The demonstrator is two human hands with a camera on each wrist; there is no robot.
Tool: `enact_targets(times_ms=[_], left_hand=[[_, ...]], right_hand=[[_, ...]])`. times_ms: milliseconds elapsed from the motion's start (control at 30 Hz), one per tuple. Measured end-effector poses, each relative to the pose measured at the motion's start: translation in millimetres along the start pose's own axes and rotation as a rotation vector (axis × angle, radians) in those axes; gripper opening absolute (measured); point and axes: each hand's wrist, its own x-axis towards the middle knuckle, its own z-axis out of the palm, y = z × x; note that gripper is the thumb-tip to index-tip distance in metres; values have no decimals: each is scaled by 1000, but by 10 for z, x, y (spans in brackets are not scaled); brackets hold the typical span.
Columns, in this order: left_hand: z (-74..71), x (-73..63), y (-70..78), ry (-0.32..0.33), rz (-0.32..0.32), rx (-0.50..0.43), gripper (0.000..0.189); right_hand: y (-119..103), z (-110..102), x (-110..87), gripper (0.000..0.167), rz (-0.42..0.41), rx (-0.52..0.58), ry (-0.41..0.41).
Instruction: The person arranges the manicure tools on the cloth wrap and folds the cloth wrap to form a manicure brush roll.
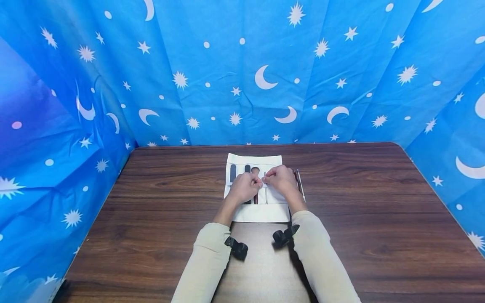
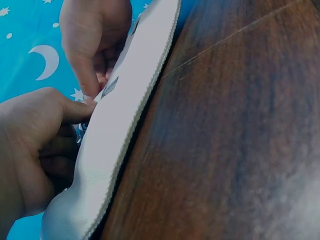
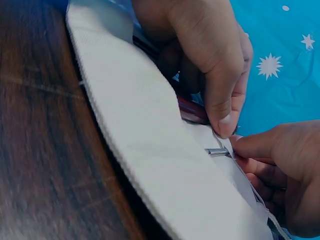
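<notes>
A white cloth tool roll (image 1: 261, 213) lies spread flat on the table, with several tools tucked into it. My left hand (image 1: 245, 186) pinches the edge of a white cloth band between thumb and fingertip, seen closer in the right wrist view. Right beside it, my right hand (image 1: 281, 179) has thumb and fingers pinched on the same band. A thin metal rod (image 3: 217, 152) runs under the band by the fingertips. To the left of the rod stands a makeup brush (image 1: 255, 171), its dark red handle (image 3: 192, 111) partly hidden by my left hand.
Two dark, flat, round-ended tools, one a grey-black strip (image 1: 233, 173), sit in the roll's left part. Some dark slim pieces (image 1: 297, 180) lie along its right edge. The wooden table (image 1: 379, 219) is bordered by a blue star-and-moon curtain (image 1: 242, 97).
</notes>
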Motion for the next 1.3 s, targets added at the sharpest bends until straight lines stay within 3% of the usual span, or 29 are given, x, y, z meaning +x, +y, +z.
enact_targets(times_ms=[167,300,367,467,633,800,1067,1300], left_hand=[[-1,5,7,-5,1,6,13],[-19,0,18,-9,-7,2,13],[-25,-1,36,-10,-13,2,13],[-30,0,71,-6,-10,15,13],[-19,15,159,19,35,30,14],[46,30,200,14,44,39,14],[90,30,177,-12,36,108,19],[98,33,204,-47,25,147,18]], right_hand=[[57,-52,1,18,-96,-3,14],[189,-167,2,18,-199,93,76],[280,-255,-6,18,-205,142,97],[419,-399,-20,18,-189,174,123],[645,-583,-44,18,-165,107,177],[791,-665,-87,21,-80,28,151],[775,-696,-120,25,22,-48,97],[751,-717,-124,21,44,-78,77]])
